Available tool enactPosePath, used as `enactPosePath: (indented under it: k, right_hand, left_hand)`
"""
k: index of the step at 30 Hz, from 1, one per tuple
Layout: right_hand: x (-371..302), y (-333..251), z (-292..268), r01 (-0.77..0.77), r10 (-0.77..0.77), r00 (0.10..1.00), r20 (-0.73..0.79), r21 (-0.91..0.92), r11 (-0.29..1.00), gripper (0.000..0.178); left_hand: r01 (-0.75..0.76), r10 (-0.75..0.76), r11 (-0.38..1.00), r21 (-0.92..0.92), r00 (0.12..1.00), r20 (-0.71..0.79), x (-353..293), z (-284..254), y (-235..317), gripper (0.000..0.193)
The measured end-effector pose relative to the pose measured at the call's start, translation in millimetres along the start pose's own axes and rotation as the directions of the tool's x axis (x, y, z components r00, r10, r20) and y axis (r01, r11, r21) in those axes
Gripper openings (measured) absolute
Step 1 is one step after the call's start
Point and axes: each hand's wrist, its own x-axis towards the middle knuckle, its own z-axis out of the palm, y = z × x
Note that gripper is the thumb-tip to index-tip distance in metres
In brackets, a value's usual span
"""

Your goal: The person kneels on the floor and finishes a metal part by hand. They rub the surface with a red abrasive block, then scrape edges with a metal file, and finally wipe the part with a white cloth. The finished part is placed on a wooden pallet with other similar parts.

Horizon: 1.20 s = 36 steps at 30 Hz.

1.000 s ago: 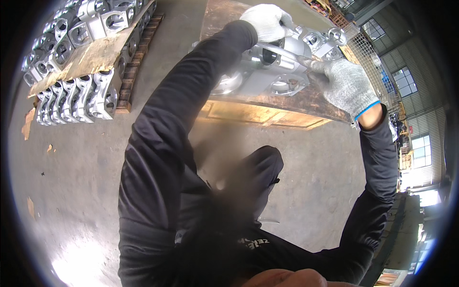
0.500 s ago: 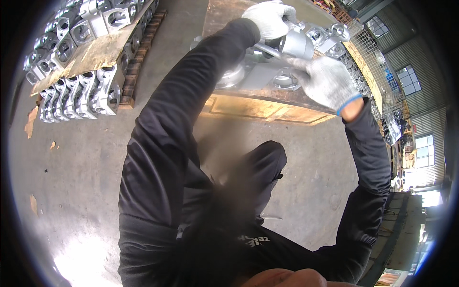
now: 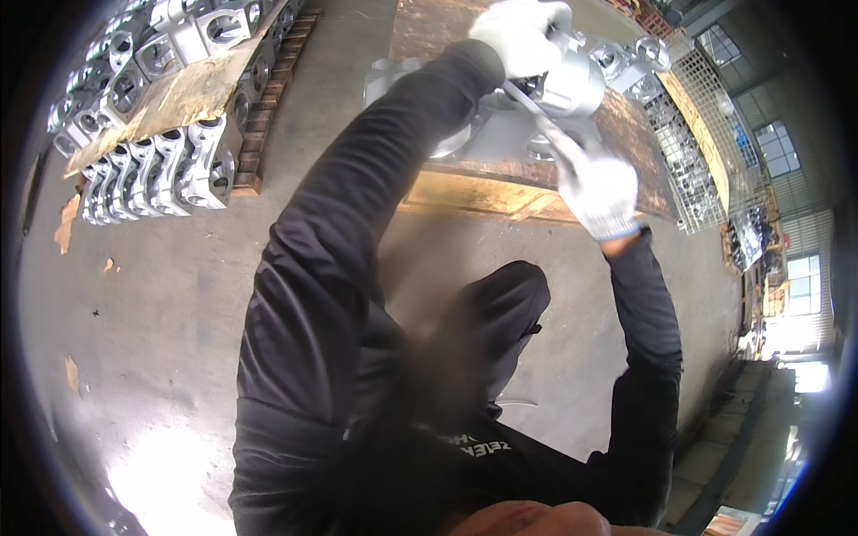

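Casting (image 3: pixel 572 85) sat on wooden bench (image 3: pixel 483 192), at far edge. Left hand (image 3: pixel 518 36), gloved, clamped over casting top, fingers curled tight. Right hand (image 3: pixel 594 183) below casting, fingers wrapped round thin tool (image 3: pixel 536 112) pressed to it. Risk: tool skids off smooth metal, jabs left glove; casting could tip off bench. More castings (image 3: pixel 161 161) stacked left of bench.

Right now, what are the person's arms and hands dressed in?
Both arms are covered by long black sleeves, loose and a bit creased. The left hand and the right hand each wear a white knitted work glove. The right glove has a thin blue band at its cuff. No cables or markings show on the sleeves.
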Motion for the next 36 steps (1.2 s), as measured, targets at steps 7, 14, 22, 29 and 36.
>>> enactPosePath:
  k: [7,14,22,29,36]
  right_hand:
    - [-6,-13,19,-0.060,0.069,0.987,-0.144,0.060,0.996,0.066]
    - [-13,-24,49,-0.137,0.140,0.979,-0.145,0.034,0.990,0.072]
    - [-15,-27,82,-0.121,0.141,0.981,-0.133,0.146,0.982,0.072]
    - [-23,-28,125,-0.187,0.204,0.957,-0.206,0.098,0.977,0.069]
    - [-30,-35,154,-0.226,0.248,0.912,-0.328,0.103,0.969,0.065]
  left_hand:
    - [0.025,-0.024,0.997,-0.069,1.000,0.012,-2,-3,-1,0.028]
    - [-0.206,0.194,0.884,0.421,0.978,0.072,8,-2,-15,0.033]
    - [0.182,-0.185,0.983,0.038,0.945,0.271,14,-23,21,0.027]
    - [-0.002,-0.002,0.999,0.033,0.993,0.118,12,-33,52,0.028]
    - [0.036,-0.033,0.999,0.017,0.989,-0.147,8,-20,52,0.029]
